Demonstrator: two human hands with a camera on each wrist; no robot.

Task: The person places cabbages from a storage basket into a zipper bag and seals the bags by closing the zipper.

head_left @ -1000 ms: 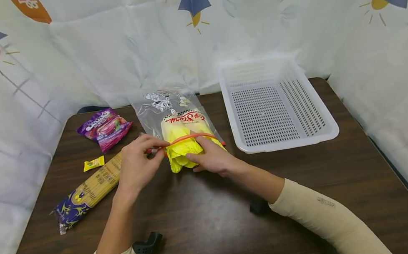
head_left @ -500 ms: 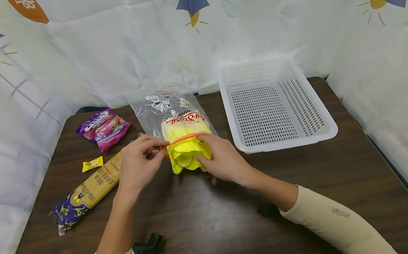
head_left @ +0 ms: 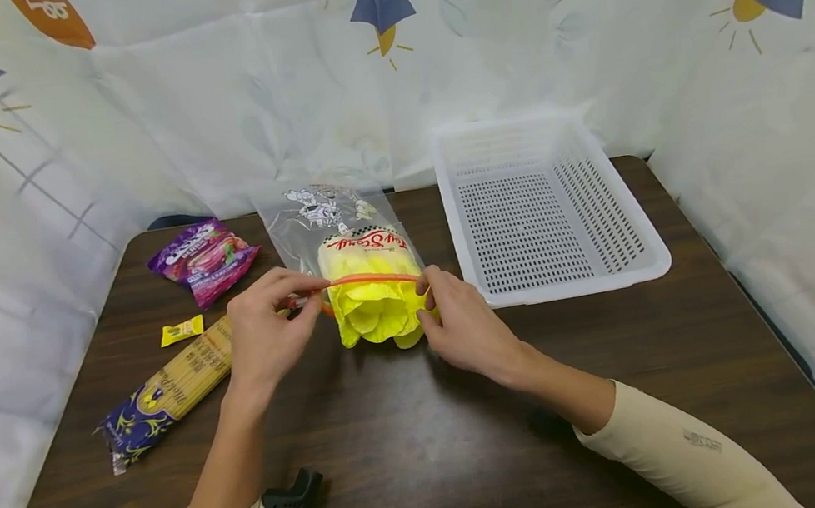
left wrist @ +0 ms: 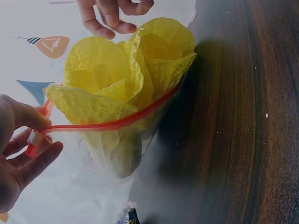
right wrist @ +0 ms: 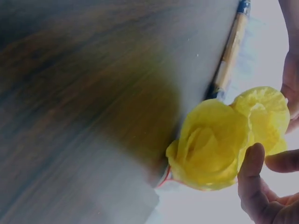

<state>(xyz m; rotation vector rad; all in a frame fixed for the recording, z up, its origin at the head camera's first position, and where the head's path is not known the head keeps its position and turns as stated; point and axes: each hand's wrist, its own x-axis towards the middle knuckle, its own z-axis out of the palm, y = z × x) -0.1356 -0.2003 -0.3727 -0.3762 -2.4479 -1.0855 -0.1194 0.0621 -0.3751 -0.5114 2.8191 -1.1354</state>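
A clear zip bag point(head_left: 288, 232) with a red zip strip point(left wrist: 112, 125) and printed lettering lies on the table, its mouth toward me. Out of that mouth stick the ruffled yellow leaves point(head_left: 376, 312) of a cabbage-like head. With finger and thumb my left hand point(head_left: 268, 328) pinches the left end of the strip, where a white slider point(left wrist: 34, 137) shows. My right hand point(head_left: 466, 323) is at the right end of the mouth, fingers bent loosely beside the leaves; the right wrist view shows a gap between thumb and finger point(right wrist: 253, 161).
A white perforated basket point(head_left: 482, 279) stands at the back right. To the left lie a purple snack packet point(head_left: 205, 262), a small yellow packet point(head_left: 182, 331) and a long pack of noodles point(head_left: 174, 389), partly behind the left hand. A white printed curtain point(head_left: 209, 100) surrounds the table.
My right hand has drawn back to the right from over the yellow leaves to the bag's right edge, and the leaves show more fully. The left hand keeps its pinch.
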